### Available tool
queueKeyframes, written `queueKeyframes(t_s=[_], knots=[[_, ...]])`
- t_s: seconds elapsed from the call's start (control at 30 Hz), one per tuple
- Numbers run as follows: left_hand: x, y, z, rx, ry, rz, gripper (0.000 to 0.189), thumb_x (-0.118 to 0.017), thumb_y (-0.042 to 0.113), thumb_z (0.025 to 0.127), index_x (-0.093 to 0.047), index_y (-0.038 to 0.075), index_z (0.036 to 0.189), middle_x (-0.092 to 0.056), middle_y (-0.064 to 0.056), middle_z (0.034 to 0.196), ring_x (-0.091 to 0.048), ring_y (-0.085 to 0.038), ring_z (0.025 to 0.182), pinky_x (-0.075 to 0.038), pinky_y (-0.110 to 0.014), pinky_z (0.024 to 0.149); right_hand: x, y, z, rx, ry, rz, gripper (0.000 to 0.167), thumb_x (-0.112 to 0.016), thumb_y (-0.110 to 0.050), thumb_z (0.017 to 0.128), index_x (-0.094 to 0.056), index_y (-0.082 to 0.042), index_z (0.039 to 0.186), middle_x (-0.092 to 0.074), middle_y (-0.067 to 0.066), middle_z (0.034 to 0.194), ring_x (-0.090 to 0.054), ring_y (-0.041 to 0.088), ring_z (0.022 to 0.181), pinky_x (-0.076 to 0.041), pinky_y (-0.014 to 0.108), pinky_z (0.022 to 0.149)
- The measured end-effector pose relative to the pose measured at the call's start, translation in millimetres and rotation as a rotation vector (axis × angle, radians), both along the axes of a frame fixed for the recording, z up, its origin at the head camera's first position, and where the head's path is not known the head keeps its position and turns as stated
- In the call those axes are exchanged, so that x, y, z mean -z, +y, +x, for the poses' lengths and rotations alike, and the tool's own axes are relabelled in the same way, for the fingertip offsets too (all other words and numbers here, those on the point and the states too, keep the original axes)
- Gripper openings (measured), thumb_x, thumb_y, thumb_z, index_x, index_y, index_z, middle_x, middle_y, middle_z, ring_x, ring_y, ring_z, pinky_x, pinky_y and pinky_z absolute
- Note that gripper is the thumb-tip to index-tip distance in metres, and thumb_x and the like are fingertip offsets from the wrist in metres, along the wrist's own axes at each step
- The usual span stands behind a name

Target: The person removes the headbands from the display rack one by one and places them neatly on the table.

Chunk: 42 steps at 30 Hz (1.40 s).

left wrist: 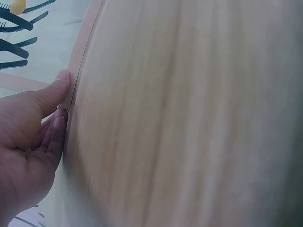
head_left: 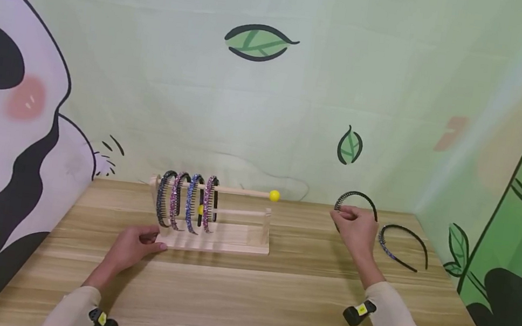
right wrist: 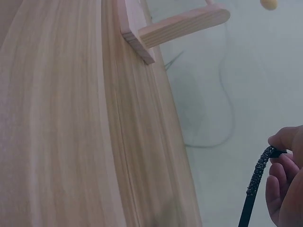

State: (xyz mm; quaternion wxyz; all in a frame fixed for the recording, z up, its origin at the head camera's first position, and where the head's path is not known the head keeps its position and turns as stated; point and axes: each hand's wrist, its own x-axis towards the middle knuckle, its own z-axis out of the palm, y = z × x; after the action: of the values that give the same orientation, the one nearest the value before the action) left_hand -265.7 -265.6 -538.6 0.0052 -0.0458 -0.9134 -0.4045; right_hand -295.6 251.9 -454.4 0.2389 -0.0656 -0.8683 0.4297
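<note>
My left hand (head_left: 130, 247) holds the near left corner of a wooden stand (head_left: 217, 243), thumb and fingers meeting at its base, as the left wrist view also shows. Several glittery toothed headbands (head_left: 193, 203), in dark, pink and blue, hang side by side along the left part of its upper rod. Off to the right, my right hand (head_left: 357, 229) pinches a black toothed headband (head_left: 360, 194) that stands upright, its arch uppermost. Dark glitter coats part of this headband (right wrist: 258, 177) in the right wrist view.
Another headband (head_left: 389, 252), black with blue glitter, lies on the wood-grain table (head_left: 224, 305) right of my right hand. A yellow ball (head_left: 274, 195) caps the upper rod's right end. Behind the table hangs a printed backdrop (head_left: 180, 66).
</note>
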Motion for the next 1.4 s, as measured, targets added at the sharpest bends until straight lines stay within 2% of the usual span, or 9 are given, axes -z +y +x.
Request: queueKeyframes(t_s=[0.27, 0.37, 1.0, 1.4], knots=[[-0.9, 0.6, 1.8, -0.009, 0.001, -0.022, 0.059, -0.081, 0.031, 0.089, -0.064, -0.005, 0.133, -0.071, -0.02, 0.121, -0.069, -0.029, 0.106, -0.058, -0.046, 0.091, 14.4, 5.3, -9.9, 0.021, -0.051, 0.048, 0.025, -0.082, -0.025, 0.087, -0.08, -0.005, 0.101, -0.078, 0.012, 0.091, -0.075, 0.027, 0.083, -0.057, 0.041, 0.074], [-0.9, 0.3, 2.8, -0.01, 0.0, -0.017, 0.059, -0.081, 0.03, 0.089, -0.064, -0.006, 0.132, -0.071, -0.021, 0.121, -0.069, -0.029, 0.106, -0.058, -0.046, 0.09, 19.7, 6.8, -12.9, 0.018, -0.066, 0.075, 0.024, -0.082, -0.024, 0.086, -0.08, -0.004, 0.1, -0.078, 0.013, 0.091, -0.075, 0.029, 0.085, -0.057, 0.044, 0.079], [0.0, -0.2, 2.4, -0.007, 0.008, -0.011, 0.058, -0.082, 0.029, 0.089, -0.064, -0.005, 0.132, -0.071, -0.021, 0.121, -0.069, -0.03, 0.107, -0.057, -0.048, 0.092, 42.1, 20.8, -27.6, 0.032, -0.175, 0.126, 0.025, -0.079, -0.023, 0.086, -0.08, -0.001, 0.098, -0.078, 0.015, 0.095, -0.074, 0.034, 0.091, -0.053, 0.048, 0.089], [-1.8, 0.6, 2.1, -0.004, 0.009, -0.003, 0.056, -0.081, 0.027, 0.089, -0.064, -0.006, 0.132, -0.071, -0.022, 0.121, -0.069, -0.03, 0.106, -0.057, -0.047, 0.091, 53.2, 26.1, -32.2, 0.022, -0.197, 0.118, 0.025, -0.078, -0.023, 0.087, -0.08, -0.001, 0.1, -0.078, 0.015, 0.096, -0.073, 0.034, 0.09, -0.054, 0.048, 0.087]])
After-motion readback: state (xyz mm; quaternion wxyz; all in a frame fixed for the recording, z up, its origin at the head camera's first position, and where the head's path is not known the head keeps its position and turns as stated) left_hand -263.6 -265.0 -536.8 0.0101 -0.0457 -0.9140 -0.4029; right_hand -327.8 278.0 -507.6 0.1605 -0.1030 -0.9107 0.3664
